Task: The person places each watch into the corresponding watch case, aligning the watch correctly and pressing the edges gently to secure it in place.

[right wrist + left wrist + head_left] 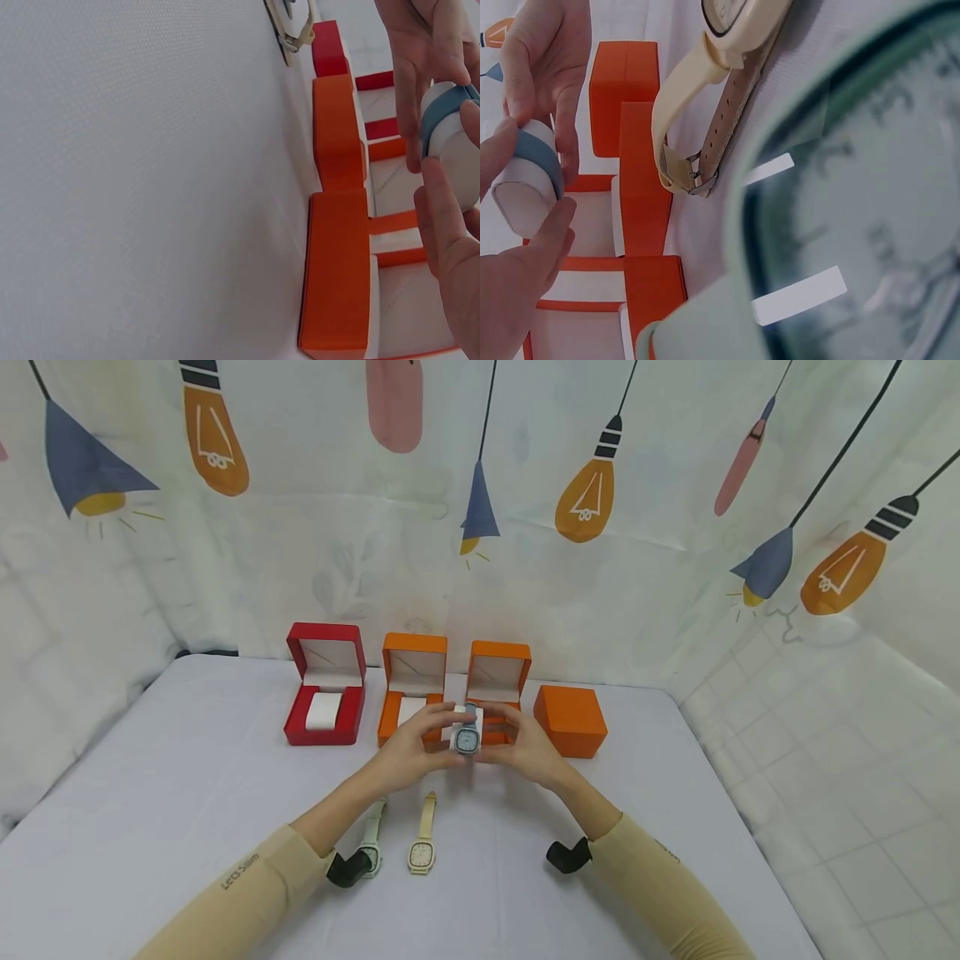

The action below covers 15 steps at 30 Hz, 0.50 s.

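Both hands hold a light-blue wristwatch (467,740) wrapped round a white watch cushion (525,206), in front of the open orange boxes. My left hand (407,755) grips it from the left, and my right hand (534,753) from the right, with fingertips at the strap and cushion. In the right wrist view the blue strap (444,112) crosses the cushion between the fingers. Nearer on the table lie a pale green watch (373,831), partly hidden by the left wrist's black mount, and a cream watch (422,853), its dial toward the front.
A red box (351,714) stands open at the back left with a white cushion (323,711) inside. Beside it are an open orange box (414,643) with a cushion and another open orange box (501,652), partly behind the hands. A closed orange box (572,720) stands right of them.
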Each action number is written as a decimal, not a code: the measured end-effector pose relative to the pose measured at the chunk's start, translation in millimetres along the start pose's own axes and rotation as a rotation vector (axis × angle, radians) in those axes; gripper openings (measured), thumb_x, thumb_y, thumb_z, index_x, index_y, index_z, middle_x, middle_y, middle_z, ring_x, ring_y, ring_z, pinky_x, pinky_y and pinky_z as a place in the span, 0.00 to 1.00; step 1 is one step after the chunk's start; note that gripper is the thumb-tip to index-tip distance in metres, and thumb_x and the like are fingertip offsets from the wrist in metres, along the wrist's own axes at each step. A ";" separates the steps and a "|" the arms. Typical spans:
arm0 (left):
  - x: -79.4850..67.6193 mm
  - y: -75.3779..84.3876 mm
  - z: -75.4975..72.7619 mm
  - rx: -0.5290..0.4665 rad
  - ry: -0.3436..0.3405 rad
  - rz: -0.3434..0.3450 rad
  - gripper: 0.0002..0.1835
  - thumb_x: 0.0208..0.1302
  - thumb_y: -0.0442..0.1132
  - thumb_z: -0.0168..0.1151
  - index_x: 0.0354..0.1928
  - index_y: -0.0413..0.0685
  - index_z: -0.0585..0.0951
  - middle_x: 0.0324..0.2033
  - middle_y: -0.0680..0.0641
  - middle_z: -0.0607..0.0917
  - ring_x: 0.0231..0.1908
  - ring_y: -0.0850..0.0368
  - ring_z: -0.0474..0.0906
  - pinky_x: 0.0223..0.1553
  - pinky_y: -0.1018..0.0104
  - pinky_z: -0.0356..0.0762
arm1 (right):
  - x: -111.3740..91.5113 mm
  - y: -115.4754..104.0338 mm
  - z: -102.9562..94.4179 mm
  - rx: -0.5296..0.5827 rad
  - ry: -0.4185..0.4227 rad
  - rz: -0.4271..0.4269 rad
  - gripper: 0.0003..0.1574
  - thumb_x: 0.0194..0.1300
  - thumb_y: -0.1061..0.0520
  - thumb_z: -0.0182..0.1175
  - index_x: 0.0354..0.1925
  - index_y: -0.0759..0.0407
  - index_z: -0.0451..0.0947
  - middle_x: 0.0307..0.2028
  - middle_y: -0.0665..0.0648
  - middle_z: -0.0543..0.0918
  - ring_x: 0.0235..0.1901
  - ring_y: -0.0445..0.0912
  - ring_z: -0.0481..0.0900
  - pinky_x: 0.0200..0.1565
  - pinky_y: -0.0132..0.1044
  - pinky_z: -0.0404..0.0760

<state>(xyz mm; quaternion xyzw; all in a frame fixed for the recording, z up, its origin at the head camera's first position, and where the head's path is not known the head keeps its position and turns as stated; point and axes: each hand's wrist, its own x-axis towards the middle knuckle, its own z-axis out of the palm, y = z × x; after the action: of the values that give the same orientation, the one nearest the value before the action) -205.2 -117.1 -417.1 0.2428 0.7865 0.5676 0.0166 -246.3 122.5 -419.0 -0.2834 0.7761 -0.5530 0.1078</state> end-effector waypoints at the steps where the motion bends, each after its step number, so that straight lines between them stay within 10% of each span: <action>1: -0.1 -0.2 0.1 0.003 0.001 -0.001 0.33 0.60 0.32 0.76 0.68 0.52 0.78 0.73 0.38 0.63 0.72 0.36 0.59 0.63 0.38 0.70 | -0.1 0.1 0.1 0.004 -0.001 -0.001 0.45 0.61 0.60 0.75 0.73 0.52 0.69 0.67 0.52 0.74 0.59 0.51 0.78 0.55 0.45 0.83; 15: 0.0 1.6 0.6 0.031 0.010 0.040 0.29 0.62 0.35 0.75 0.66 0.53 0.80 0.68 0.42 0.68 0.69 0.40 0.64 0.64 0.40 0.70 | -0.3 -1.4 0.1 0.008 -0.005 -0.003 0.45 0.61 0.59 0.76 0.72 0.53 0.69 0.67 0.52 0.73 0.60 0.52 0.78 0.55 0.45 0.83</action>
<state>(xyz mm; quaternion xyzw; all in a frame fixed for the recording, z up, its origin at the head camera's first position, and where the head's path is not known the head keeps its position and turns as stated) -204.4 -116.2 -415.8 0.2559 0.7902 0.5569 -0.0025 -245.5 122.4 -417.8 -0.2855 0.7731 -0.5557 0.1098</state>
